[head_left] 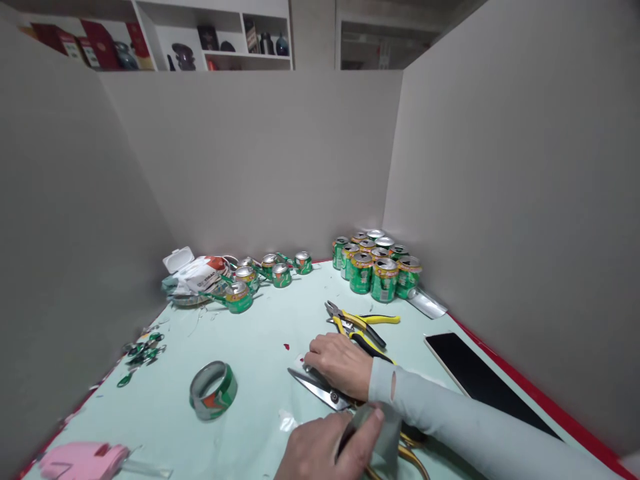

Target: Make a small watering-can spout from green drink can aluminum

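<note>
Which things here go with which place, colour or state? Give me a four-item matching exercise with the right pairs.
Things
1. scissors
2. curled piece
3. glue gun
4. tall cans

Places, colours, states
A. pink, near the table's near left corner
B. clustered at the far right
C. gripped in the left hand
D. partly hidden by the right hand

Right pairs: 1-D, 2-C, 3-A, 4-B
</note>
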Motion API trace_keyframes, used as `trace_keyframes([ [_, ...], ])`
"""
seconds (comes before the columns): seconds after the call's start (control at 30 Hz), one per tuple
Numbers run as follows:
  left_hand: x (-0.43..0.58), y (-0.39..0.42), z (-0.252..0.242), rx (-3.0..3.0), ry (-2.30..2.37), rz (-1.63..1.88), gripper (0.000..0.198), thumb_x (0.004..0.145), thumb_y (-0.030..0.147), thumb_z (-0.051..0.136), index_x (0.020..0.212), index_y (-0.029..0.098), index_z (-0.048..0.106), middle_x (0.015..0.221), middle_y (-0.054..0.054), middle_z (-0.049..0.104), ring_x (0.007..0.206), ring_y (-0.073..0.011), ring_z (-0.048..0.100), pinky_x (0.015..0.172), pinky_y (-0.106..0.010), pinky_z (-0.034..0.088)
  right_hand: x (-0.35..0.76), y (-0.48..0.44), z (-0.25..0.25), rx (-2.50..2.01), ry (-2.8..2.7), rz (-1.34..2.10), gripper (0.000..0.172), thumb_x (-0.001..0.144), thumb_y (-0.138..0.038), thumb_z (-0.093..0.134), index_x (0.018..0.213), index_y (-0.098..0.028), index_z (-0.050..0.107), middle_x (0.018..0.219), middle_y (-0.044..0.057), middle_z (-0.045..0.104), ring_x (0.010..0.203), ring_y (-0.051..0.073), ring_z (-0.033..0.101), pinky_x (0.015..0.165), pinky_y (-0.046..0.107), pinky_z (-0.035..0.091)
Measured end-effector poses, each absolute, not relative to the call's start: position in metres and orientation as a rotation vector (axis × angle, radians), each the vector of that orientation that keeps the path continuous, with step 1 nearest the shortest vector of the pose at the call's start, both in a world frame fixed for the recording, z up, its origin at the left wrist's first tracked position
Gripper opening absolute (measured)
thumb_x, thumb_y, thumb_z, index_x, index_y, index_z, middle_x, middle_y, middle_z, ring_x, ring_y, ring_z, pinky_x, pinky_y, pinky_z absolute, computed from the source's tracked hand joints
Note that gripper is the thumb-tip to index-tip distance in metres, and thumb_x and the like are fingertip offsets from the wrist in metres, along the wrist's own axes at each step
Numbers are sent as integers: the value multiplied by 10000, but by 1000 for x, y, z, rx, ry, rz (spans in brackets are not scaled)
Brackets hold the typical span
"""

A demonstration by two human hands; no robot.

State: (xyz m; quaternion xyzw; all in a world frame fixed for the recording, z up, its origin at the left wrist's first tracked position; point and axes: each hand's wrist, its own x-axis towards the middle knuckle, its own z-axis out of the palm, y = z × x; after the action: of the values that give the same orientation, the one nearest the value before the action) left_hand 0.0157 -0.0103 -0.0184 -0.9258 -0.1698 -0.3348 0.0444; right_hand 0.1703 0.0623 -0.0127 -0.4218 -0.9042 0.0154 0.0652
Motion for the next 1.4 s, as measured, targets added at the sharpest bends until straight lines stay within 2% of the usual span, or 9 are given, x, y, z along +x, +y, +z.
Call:
trace_keyframes([
  [0.23, 10, -4, -14, -3055, -798, -1373, 464, 940, 99, 420, 1381, 231, 483, 1281, -112, 689, 1120, -196, 681, 885, -258, 558, 217, 53, 29, -1452, -2209, 320, 197, 955, -302, 590, 1078, -156, 638, 1093, 59, 665, 983, 210, 646, 867, 432, 529],
  [0.4, 13, -3, 3, -3009, -1442, -1643, 354, 922, 257, 555, 1269, 260, 629, 1325, -49, 669, 1226, -235, 611, 943, -301, 537, 240, 24, 62, -1346, -1832, 701, 334, 1012, -359, 357, 982, -154, 619, 924, 69, 689, 745, 158, 667, 686, 291, 549],
  [0.57, 16, -2, 7, -2962, -1734, -1752, 368, 900, 326, 566, 1243, 237, 663, 1320, -76, 670, 1086, -274, 678, 849, -332, 570, 214, -3, 45, -1186, -1762, 1094, 246, 880, -408, 548, 928, -176, 614, 732, 14, 654, 619, 162, 647, 551, 251, 520],
  [0.67, 15, 2, 3, -2989, -1860, -1794, 417, 903, 374, 558, 1281, 215, 629, 1281, -107, 682, 733, -205, 705, 605, -282, 579, 202, -3, 28, -1174, -1704, 1164, 157, 831, -320, 574, 901, -180, 583, 642, -26, 584, 529, 145, 606, 509, 249, 487],
  [0.9, 8, 14, 3, -2963, -2063, -2078, 651, 853, 426, 638, 1448, 236, 451, 799, -13, 671, 447, -116, 515, 427, -247, 507, 200, 5, 3, -1086, -1555, 1239, 339, 917, -332, 461, 1237, -252, 382, 708, -82, 507, 592, 144, 653, 582, 271, 536],
  [1.07, 7, 15, 4, -2871, -2108, -2139, 805, 859, 372, 640, 1543, 298, 222, 642, 60, 566, 422, -105, 476, 393, -202, 457, 200, -4, 1, -1075, -1708, 974, 412, 944, -255, 469, 1354, -289, 443, 823, -26, 607, 698, 143, 646, 664, 269, 528],
  [1.17, 7, 16, 5, -2861, -2152, -2161, 889, 849, 330, 653, 1557, 317, 116, 619, 75, 552, 411, -103, 472, 377, -190, 435, 203, -8, 7, -1102, -1846, 783, 224, 941, -244, 490, 1087, -246, 659, 836, 11, 687, 738, 163, 646, 702, 280, 507],
  [1.27, 8, 17, 9, -2804, -2223, -2270, 904, 797, 314, 708, 1543, 279, 199, 599, 80, 545, 395, -92, 459, 354, -172, 397, 210, -8, 12, -1041, -1985, 687, 184, 876, -162, 542, 853, -204, 720, 848, 29, 743, 799, 186, 679, 795, 301, 484],
  [1.4, 8, 18, 13, -2624, -2475, -2543, 806, 705, 340, 785, 1422, 210, 439, 706, 28, 614, 464, -96, 513, 362, -158, 378, 214, -4, 11, -948, -1925, 763, 276, 769, -92, 654, 1013, -187, 740, 931, 45, 767, 849, 193, 702, 826, 278, 472],
])
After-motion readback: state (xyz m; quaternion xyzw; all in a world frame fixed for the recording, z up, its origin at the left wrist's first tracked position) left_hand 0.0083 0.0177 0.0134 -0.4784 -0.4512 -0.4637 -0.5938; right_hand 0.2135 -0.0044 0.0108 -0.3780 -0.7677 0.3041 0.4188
